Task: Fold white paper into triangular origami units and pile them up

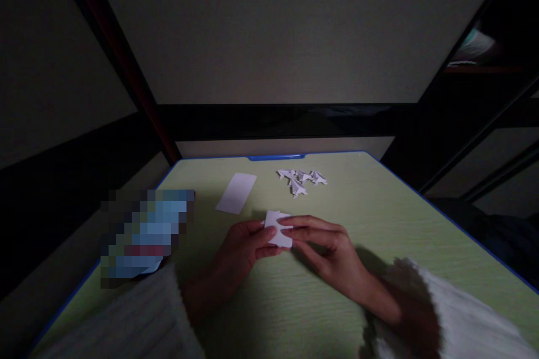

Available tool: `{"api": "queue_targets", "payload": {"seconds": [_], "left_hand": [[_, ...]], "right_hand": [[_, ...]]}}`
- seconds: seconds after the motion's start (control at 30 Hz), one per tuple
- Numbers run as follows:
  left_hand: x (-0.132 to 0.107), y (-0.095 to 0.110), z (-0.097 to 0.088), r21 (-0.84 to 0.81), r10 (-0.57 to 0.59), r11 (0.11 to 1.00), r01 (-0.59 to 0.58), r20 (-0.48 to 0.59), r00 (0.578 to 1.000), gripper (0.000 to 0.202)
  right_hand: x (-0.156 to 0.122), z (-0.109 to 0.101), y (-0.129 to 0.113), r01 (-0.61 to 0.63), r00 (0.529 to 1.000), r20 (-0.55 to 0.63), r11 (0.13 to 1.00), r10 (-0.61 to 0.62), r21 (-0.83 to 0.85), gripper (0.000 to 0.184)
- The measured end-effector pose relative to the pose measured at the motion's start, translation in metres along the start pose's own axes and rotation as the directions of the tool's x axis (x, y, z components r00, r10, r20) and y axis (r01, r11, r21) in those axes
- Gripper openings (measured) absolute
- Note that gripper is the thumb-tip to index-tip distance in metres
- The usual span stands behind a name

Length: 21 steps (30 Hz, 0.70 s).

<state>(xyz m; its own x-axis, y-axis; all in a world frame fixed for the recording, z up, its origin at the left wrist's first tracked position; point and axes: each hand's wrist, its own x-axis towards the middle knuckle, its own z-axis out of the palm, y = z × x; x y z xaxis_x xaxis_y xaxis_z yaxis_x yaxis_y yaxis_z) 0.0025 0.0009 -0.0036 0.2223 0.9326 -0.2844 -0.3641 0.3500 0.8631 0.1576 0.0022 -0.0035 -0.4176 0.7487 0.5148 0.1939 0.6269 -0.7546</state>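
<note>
Fingers of left hand and right hand are closed on folded paper, with paper figures and a sheet borne beyond them by the table.

Your head-worn camera looks forward and down from your side of the tabletop, close above your left hand and right hand, facing the grey panel beyond.

A blue object, its details pixelated, lies by the left edge of the pale green surface. A blue strip sits midway along the far edge, a grey panel beyond it. Past the far right corner, a pale bundle rests on a shelf.
</note>
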Motion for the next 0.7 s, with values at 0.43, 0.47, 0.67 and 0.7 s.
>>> {"api": "queue_targets", "payload": {"seconds": [0.43, 0.47, 0.67, 0.7], "left_hand": [[-0.0019, 0.0006, -0.0012, 0.309, 0.091, 0.950, -0.055, -0.103, 0.991, 0.013], [-0.0019, 0.0009, -0.0013, 0.316, 0.095, 0.947, -0.062, -0.091, 0.991, 0.014], [-0.0013, 0.0028, -0.0039, 0.318, 0.091, 0.944, -0.084, -0.008, 0.996, 0.019], [-0.0011, 0.0031, -0.0040, 0.307, 0.086, 0.948, -0.082, -0.001, 0.996, 0.020]], "right_hand": [[-0.0003, 0.0001, 0.0037, 0.029, 0.998, 0.064, 0.999, -0.028, -0.021, 0.011], [-0.0002, 0.0000, 0.0038, 0.025, 0.997, 0.072, 0.999, -0.023, -0.022, 0.010], [0.0008, 0.0003, 0.0038, 0.037, 0.998, 0.060, 0.999, -0.036, -0.008, 0.012], [0.0008, 0.0004, 0.0038, 0.040, 0.997, 0.059, 0.999, -0.040, 0.000, 0.013]]}}
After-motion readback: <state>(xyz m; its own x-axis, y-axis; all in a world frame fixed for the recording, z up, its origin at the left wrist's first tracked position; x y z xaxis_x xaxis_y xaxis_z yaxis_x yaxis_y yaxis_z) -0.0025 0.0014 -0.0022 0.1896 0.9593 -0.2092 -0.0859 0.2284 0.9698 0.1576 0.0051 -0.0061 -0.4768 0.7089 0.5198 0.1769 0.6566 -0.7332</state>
